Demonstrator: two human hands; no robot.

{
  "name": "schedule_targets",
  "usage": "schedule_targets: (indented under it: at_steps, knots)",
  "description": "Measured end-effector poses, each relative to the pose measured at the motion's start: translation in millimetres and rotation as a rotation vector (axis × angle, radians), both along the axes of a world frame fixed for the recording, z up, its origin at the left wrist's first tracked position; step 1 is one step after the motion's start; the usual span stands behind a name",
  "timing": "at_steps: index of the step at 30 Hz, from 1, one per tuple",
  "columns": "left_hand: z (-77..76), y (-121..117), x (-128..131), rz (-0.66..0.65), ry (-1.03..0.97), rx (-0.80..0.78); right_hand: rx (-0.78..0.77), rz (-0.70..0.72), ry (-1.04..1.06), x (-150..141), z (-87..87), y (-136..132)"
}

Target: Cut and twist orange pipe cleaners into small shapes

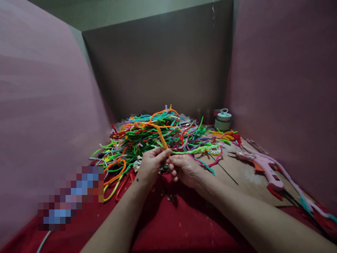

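My left hand [152, 162] pinches a yellow-orange pipe cleaner [162, 137], which looks doubled or twisted and sticks up from the fingertips, leaning left. Right beside it, my right hand [183, 168] is closed with its thumb and forefinger on the lower end of the same pipe cleaner. The tips of both hands nearly touch. A light green pipe cleaner [193, 151] runs off to the right from near the fingers; whether it is held I cannot tell. Behind the hands lies a big heap of coloured pipe cleaners [142, 137].
To the right a pink glue gun [263, 167] lies on a wooden board [226, 179], near a white ring-shaped spool [214, 150] and a thin dark stick [223, 169]. A pale green lidded container [223, 120] stands at the back. Red cloth [173, 225] covers the front; pink walls flank both sides.
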State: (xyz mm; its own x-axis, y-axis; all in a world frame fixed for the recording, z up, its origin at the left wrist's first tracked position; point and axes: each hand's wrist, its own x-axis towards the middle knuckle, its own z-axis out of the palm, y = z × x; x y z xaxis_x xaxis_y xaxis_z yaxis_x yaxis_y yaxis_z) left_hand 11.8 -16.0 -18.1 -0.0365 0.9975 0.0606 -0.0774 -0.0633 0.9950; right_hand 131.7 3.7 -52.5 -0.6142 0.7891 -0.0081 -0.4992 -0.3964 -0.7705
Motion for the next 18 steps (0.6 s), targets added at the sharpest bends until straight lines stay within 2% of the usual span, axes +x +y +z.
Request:
schedule_targets:
  at_steps: [6, 11, 15, 18]
  knots:
    - [-0.7, 3.8, -6.5, 0.019, 0.034, 0.044, 0.09, 0.058, 0.011, 1.5, -3.0, 2.1]
    - [-0.6, 4.1, -8.8, 0.044, 0.1, 0.03, 0.187, -0.094, -0.163, 1.8, -1.8, 1.5]
    - [-0.3, 2.8, -6.9, -0.003, 0.137, 0.042, 0.241, -0.185, -0.266, 0.2, 2.6, -2.5]
    - [0.9, 1.8, -2.7, 0.074, 0.155, 0.097, 0.311, -0.279, -0.376, -1.4, 5.5, -5.1]
